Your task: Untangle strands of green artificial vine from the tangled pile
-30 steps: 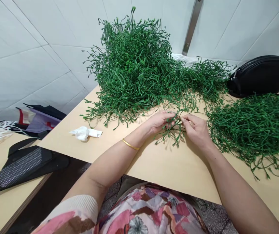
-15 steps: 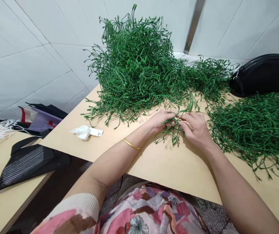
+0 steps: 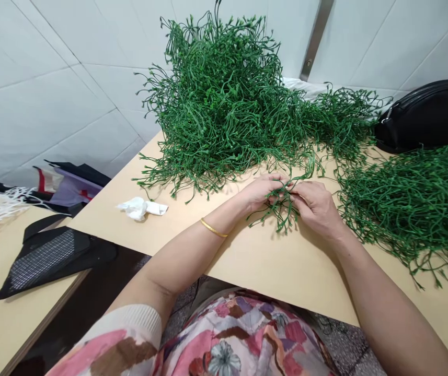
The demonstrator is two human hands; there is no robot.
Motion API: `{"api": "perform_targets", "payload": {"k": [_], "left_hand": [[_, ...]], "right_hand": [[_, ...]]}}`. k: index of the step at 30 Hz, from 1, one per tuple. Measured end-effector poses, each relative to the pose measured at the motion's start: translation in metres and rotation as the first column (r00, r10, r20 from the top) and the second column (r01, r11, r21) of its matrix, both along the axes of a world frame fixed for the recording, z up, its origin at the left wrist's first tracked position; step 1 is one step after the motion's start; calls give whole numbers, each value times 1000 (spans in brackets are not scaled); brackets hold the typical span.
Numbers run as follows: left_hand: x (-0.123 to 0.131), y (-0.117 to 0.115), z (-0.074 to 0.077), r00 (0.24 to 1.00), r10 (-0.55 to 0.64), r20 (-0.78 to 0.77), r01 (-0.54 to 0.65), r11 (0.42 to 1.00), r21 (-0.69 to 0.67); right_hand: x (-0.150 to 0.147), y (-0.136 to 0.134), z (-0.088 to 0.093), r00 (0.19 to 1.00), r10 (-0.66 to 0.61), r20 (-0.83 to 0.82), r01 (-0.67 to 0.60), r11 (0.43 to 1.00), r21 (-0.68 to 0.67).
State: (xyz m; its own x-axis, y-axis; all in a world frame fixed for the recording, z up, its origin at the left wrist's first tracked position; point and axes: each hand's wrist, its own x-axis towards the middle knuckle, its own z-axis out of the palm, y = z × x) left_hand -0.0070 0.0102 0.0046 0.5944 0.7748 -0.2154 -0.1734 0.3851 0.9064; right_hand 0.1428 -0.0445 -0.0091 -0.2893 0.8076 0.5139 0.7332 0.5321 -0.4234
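My left hand (image 3: 261, 190) and my right hand (image 3: 318, 206) meet over the light wooden table (image 3: 271, 266), both pinched on one small green plastic sprig (image 3: 278, 211) whose thin stems hang between the fingers. A gold bangle (image 3: 213, 228) circles my left wrist. Just behind the hands rises a tall tangled heap of the same green plastic stems (image 3: 224, 99). A flatter pile of the green stems (image 3: 412, 198) lies to the right of my right hand.
A black zipped bag (image 3: 431, 115) lies at the back right against the tiled wall. A crumpled white tissue (image 3: 141, 208) sits near the table's left edge. A black mesh bag (image 3: 47, 258) rests on a second table at the left.
Both hands keep their pinch on the sprig and shift only slightly. The view has tilted a little, so the piles sit higher in the picture.
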Motion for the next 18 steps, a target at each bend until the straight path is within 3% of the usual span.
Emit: {"api": "perform_targets", "payload": {"k": [4,8,12,15,18], "left_hand": [[0,0,0,1000,-13,-1,13,1000,-6],[1,0,-3,1000,-3,-1,3,1000,-8],[2,0,-4,999,-21,38,21,1000,-6],[1,-1,-3,998,-54,38,53,998,17],[1,-4,-2,996,-82,-38,85,993,81]], "right_hand": [[3,1,-1,999,-9,-44,9,1000,4],[1,1,1,1000,-14,15,14,1000,17],[-5,-1,3,987,-142,75,138,989,58],[-7,-2,3,952,-284,-110,288,958,16],[-5,-1,3,862,-369,-347,350,929,-119]]}}
